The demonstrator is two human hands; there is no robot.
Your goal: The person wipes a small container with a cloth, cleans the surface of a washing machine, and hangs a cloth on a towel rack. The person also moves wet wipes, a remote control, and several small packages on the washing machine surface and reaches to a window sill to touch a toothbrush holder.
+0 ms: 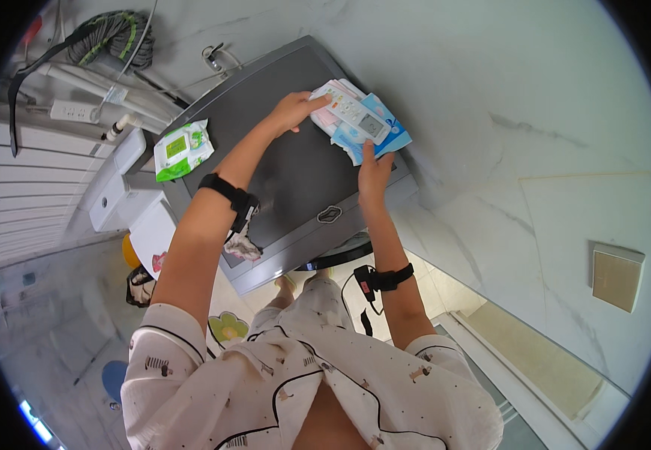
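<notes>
A white remote control [353,112] with a small display lies across an opened blue soft packet [395,129] and some folded pink and white packets [325,115]. My left hand [294,111] has its thumb pressed on the far-left end of the remote, its fingers partly hidden. At the display end, my right hand [375,174] grips the blue packet's lower edge, thumb beside the remote. Both hands hold this bundle over the right side of the dark grey washing machine top [286,152].
A green and white pack of wipes [183,149] rests on the machine's left side. Crumpled cloth [242,246] lies near its front edge. Behind are a tap [213,58], a ribbed grey hose [114,39] and a power strip [75,111]. A white toilet [153,228] stands left; a marbled wall [471,112] rises right.
</notes>
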